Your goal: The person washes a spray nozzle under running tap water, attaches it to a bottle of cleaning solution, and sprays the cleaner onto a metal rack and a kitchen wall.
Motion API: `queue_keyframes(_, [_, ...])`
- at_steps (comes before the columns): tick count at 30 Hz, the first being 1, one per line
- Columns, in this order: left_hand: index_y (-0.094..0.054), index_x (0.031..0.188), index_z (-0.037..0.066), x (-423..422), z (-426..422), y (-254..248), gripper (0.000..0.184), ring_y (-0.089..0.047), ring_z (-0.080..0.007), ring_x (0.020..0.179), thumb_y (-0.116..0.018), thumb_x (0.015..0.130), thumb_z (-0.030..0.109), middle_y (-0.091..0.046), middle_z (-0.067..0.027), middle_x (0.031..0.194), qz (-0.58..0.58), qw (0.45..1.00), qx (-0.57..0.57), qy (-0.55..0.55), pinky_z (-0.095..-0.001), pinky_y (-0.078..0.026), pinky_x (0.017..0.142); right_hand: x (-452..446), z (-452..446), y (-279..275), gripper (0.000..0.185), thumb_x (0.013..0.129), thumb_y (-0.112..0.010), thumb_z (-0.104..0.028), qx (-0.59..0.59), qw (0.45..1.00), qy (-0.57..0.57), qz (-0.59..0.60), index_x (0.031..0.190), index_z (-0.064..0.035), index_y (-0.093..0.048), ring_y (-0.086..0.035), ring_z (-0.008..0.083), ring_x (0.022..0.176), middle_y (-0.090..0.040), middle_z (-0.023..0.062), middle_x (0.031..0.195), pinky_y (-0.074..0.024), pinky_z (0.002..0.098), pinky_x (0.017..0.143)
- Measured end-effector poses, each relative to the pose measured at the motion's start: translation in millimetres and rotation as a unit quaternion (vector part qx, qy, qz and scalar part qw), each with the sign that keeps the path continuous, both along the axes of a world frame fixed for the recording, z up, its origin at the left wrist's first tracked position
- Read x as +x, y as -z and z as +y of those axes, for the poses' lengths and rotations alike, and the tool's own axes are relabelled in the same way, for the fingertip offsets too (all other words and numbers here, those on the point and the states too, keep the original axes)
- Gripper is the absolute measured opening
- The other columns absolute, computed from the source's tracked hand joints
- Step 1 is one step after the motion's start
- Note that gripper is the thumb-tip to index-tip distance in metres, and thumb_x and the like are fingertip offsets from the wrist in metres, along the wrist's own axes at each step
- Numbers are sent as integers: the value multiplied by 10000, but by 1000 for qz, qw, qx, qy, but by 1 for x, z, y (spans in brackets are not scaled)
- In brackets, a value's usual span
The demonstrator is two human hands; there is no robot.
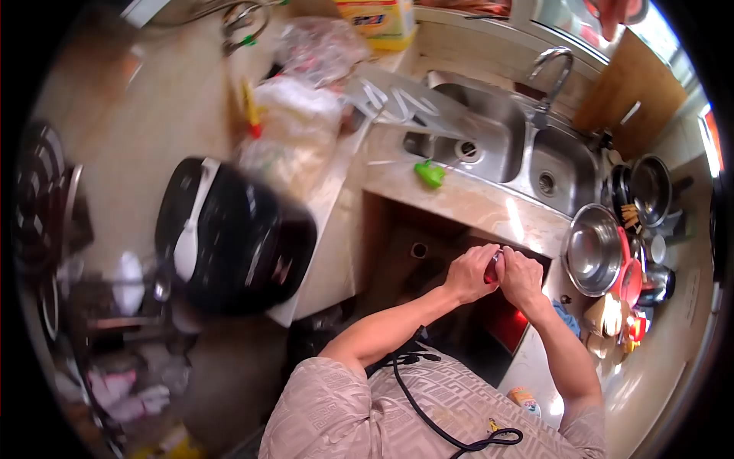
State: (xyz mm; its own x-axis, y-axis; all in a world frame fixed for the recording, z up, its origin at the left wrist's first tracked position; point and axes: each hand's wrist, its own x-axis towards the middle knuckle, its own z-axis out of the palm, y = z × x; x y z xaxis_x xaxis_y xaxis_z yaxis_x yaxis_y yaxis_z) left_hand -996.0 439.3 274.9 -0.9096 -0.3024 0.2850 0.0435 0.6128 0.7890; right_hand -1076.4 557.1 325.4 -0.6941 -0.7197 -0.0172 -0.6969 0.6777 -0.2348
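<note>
My left hand [466, 274] and my right hand [523, 278] meet in front of me, over the counter's front edge. Both have their fingers closed around a small dark red thing [492, 269]. Fingers cover most of it, so its kind does not show. Beyond them, a bright green item [430, 174] lies on the counter beside the double sink [511, 164]. To the right of my right hand stands a steel bowl [592, 249].
A black rice cooker [245, 245] with a white rice paddle [195, 222] on top stands left. Plastic bags [294, 130] lie behind it. The faucet [552, 80] rises over the sink. A wooden cutting board [631, 96] leans at right, above stacked pans [650, 191].
</note>
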Motion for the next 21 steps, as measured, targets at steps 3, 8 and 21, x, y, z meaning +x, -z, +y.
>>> queue_keyframes(3, [-570, 1181, 34, 66, 1, 1, 601, -623, -304, 1020, -787, 651, 216, -637, -136, 1132, -44, 997, -41, -55, -384, -537, 846, 41, -6, 4, 262, 919, -549, -289, -65, 992, -87, -60, 1002, -44, -594, -642, 364, 632, -643, 173, 717, -511, 461, 561])
queue_keyframes(8, [-557, 1226, 76, 177, -9, -14, 691, -626, -301, 1015, -832, 626, 282, -634, -122, 1145, -126, 984, 13, -123, -396, -526, 861, 95, 4, -7, 609, 891, -625, -344, -81, 966, -92, -228, 1359, -3, -439, -630, 322, 623, -635, 139, 707, -504, 427, 604])
queue_keyframes(21, [-551, 1245, 72, 413, -67, -28, 728, -608, -328, 1070, -850, 612, 269, -619, -144, 1185, -77, 921, 50, -378, -397, -500, 925, 224, -72, 2, 521, 877, -645, -227, 51, 924, -295, -236, 1302, 17, -471, -653, 328, 693, -652, 163, 736, -524, 403, 661])
